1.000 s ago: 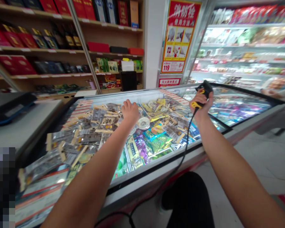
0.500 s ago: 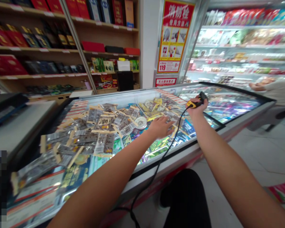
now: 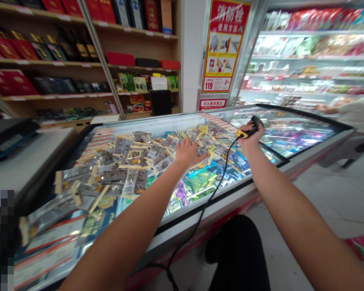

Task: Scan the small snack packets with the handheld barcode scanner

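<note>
My left hand (image 3: 186,153) reaches over the glass lid of a chest freezer (image 3: 200,206). It rests on a heap of silver and yellow snack packets (image 3: 130,161), its fingers curled down; what they grip is hidden. My right hand (image 3: 251,135) is closed round a black and yellow barcode scanner (image 3: 249,128), held just above the lid's right part. The scanner's black cable (image 3: 212,194) hangs down over the freezer's front edge toward the floor.
Wooden shelves with red and dark boxes (image 3: 48,52) stand behind the freezer. A red poster (image 3: 224,44) and a lit chilled shelf (image 3: 306,60) are at the right, where another person (image 3: 354,115) stands. A grey counter (image 3: 27,157) with a dark device lies at the left.
My left hand swept right across the packets with fingers spread, then came back left and curled down on the pile. My right hand lowered the scanner a little.
</note>
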The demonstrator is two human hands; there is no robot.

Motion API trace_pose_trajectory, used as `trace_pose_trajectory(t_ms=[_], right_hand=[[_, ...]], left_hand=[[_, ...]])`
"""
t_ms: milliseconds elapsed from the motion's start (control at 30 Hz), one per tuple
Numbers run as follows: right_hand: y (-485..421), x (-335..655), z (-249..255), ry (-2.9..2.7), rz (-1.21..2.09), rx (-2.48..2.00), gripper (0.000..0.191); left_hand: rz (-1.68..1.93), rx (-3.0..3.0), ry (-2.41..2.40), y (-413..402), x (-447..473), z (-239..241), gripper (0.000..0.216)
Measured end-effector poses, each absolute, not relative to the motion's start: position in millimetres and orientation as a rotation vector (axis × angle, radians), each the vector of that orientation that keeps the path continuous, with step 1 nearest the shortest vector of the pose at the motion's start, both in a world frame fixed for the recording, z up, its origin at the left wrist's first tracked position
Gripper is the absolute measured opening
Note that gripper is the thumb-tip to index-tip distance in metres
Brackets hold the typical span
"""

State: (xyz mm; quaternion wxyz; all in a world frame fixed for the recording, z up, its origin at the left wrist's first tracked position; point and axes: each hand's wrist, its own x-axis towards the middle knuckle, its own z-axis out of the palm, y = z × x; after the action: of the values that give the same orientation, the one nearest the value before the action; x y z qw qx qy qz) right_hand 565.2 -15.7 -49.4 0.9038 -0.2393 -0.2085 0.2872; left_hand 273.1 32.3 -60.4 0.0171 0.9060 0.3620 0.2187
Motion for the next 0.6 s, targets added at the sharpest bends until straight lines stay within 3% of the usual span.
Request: trace_pose_trajectory(t_ms=[233, 500, 600], right_hand=[[-18, 553, -36, -0.659, 0.812, -0.552, 0.035], [-23, 517, -21, -0.916, 1.034, -0.745, 0.036], [-22, 504, -20, -1.057, 1.081, -0.805, 0.035]], left_hand=[[0.958, 2.356, 1.009, 46, 273, -62, 0.039], [1.520, 1.684, 0.942, 70, 265, -51, 0.043], [1.579, 1.395, 0.930, 84, 257, -50, 0.028]])
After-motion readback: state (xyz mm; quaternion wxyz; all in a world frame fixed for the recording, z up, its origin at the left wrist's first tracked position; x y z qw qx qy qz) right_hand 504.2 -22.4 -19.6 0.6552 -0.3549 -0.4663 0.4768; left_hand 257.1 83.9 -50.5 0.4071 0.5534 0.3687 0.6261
